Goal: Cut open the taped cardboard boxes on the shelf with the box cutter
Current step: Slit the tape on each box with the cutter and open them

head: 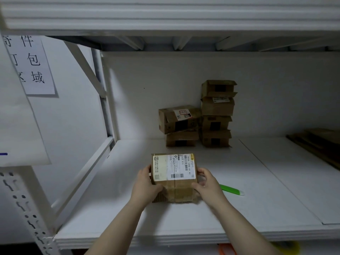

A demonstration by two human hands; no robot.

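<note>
On shelf (239, 208), your left hand (145, 188) and right hand (207, 183) grip taped box (174, 173) sides; green box cutter (232, 189) lies just right.

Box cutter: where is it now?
Head view: the green box cutter lies on the shelf, just right of the right hand gripping the labelled box.

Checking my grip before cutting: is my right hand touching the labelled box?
Touching. The head view shows the right hand with fingers curled round the right edge of the labelled box.
</note>
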